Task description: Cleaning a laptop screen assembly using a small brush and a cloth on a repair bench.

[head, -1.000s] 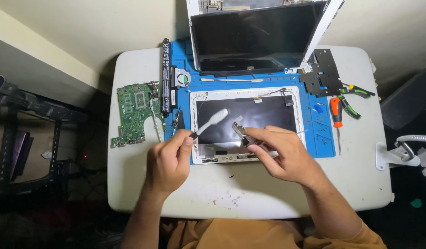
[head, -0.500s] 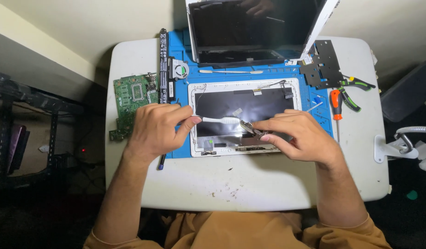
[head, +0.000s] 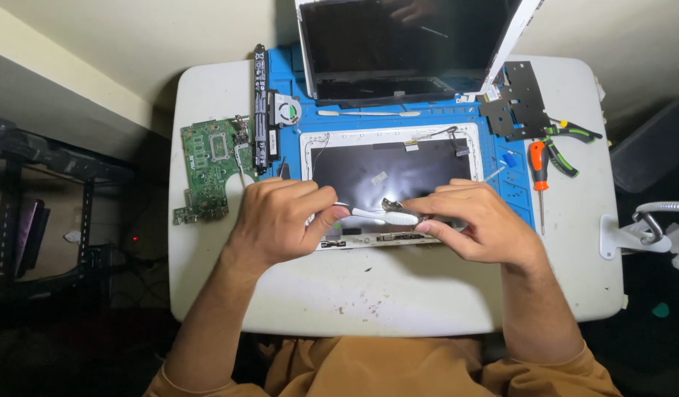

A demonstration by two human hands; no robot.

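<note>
While the white laptop lid shell (head: 392,140) lies flat on the blue repair mat (head: 516,192), dark inner face up and near edge toward you, work the white pry tool (head: 380,215) along that near edge rather than levering hard at one spot. Your left hand (head: 280,220) is curled almost closed, thumb and forefinger pinching the tool's left end; your right hand (head: 475,220) is bent over the small metal hinge bracket (head: 391,205), fingertips pressed to the shell's lower rim, and I cannot tell whether it grips the bracket or only steadies it. Judging from this, the careful course is to hold the tool shallow, let the right hand bear down on the shell so it does not slide, and ease off where thin cables (head: 427,136) run along the far rim. Mind the loose parts close by: the green motherboard (head: 211,165) sits to your left, half off the mat, with the long black battery (head: 261,103) and round fan (head: 286,110) just beside it. To your right lie an orange-handled screwdriver (head: 538,165), green-handled pliers (head: 567,143) and a black metal plate (head: 517,99); the screen panel (head: 405,48) leans up behind.
</note>
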